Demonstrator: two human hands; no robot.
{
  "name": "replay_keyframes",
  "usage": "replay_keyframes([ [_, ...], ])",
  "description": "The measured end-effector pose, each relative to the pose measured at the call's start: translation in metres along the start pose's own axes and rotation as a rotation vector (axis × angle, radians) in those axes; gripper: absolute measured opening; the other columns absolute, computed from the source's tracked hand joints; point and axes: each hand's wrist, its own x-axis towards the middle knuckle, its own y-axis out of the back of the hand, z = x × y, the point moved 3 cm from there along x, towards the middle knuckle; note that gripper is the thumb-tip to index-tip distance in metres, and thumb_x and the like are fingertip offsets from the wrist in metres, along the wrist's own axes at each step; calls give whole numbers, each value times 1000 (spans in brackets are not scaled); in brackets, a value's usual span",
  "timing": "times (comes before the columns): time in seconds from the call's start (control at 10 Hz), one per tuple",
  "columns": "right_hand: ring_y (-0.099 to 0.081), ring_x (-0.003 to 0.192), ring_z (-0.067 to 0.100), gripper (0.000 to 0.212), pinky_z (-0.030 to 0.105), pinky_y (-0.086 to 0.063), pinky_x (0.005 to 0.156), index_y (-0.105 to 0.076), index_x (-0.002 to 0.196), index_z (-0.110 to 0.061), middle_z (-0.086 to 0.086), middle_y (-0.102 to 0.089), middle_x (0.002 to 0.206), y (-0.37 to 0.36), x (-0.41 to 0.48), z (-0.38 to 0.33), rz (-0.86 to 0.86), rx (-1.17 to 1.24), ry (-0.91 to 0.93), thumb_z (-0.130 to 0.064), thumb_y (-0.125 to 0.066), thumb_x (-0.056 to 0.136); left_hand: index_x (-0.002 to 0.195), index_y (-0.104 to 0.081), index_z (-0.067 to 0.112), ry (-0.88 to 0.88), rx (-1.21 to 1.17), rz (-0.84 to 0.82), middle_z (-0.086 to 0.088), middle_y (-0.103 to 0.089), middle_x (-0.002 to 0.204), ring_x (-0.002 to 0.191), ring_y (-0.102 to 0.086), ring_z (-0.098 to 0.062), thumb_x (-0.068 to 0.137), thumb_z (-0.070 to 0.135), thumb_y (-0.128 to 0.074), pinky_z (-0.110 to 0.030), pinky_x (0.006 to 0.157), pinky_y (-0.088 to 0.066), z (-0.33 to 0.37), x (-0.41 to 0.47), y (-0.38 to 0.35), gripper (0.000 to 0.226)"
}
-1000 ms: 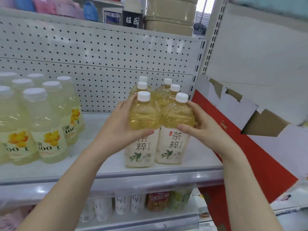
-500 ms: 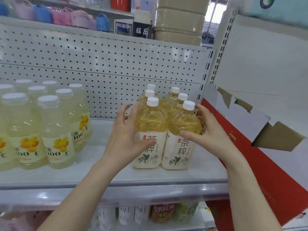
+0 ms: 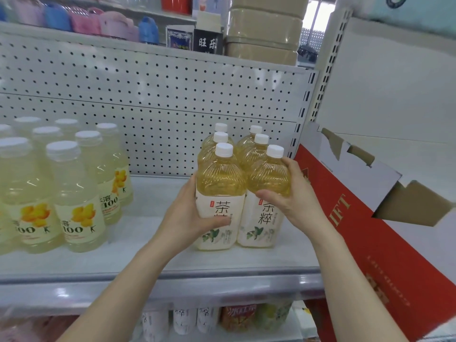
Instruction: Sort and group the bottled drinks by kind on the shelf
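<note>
The left hand grips the front-left tea bottle, thumb laid across its white label, while the right hand clasps the front-right tea bottle at its shoulder, thumb in front. Both bottles stand touching, heading two rows of three toward the 3 o'clock end of the shelf. The pale lemon drinks are grouped at 9 o'clock, well apart, and a red box leans at 3 o'clock.

Bright even light, glare on shelf lip — edges bowed, lower bottles soft.
</note>
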Motion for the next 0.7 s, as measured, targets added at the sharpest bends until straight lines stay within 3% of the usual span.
replay_keyframes([
  [0.1, -46, 131, 4, 98, 33, -40, 108, -33, 150, -35, -19, -48, 145, -1, -6, -7, 10, -119, 47, -68, -73, 67, 147, -26, 43, 0, 87, -20, 17, -43, 142, 132, -44, -4, 38, 52, -92, -43, 104, -48, -7, -3, -2, 127],
  [0.2, -40, 123, -3, 105, 26, -36, 102, -29, 151, -35, -25, -40, 138, -8, -13, -14, 83, -153, 55, -74, -71, 63, 146, -27, 45, -7, 43, -31, 21, -49, 137, 126, -50, 0, 40, 43, -94, -38, 100, -50, -15, -10, -7, 125],
  [0.3, -41, 117, -3, 105, 25, -35, 98, -33, 148, -30, -23, -39, 128, -14, -12, -13, 175, -140, 53, -77, -66, 60, 143, -29, 48, 2, 46, -13, 27, -55, 128, 117, -55, 3, 45, 40, -93, -33, 93, -52, -15, -12, -9, 118],
  [0.5, -38, 119, -2, 103, 24, -31, 98, -36, 148, -23, -19, -40, 129, -15, -12, -15, 186, -161, 77, -73, -66, 63, 139, -34, 46, 19, 70, -5, 23, -55, 129, 117, -56, 1, 49, 45, -92, -37, 95, -53, -16, -14, -9, 107],
  [0.6, -47, 132, 13, 101, 36, -41, 105, -32, 152, -27, -8, -48, 146, -3, -10, -13, 76, -263, 44, -82, -51, 69, 139, -40, 41, 67, 153, -21, 22, -54, 129, 114, -55, -1, 62, 43, -88, -33, 99, -50, -22, -25, -3, 92],
  [0.7, -59, 118, 15, 82, 45, -51, 99, -28, 153, -34, -12, -51, 143, 36, -14, -29, 260, -142, 60, -75, -51, 85, 141, -51, 31, 28, 339, 78, 14, -56, 137, 123, -55, -7, 82, 42, -76, -28, 105, -43, -33, -47, 17, 65],
])
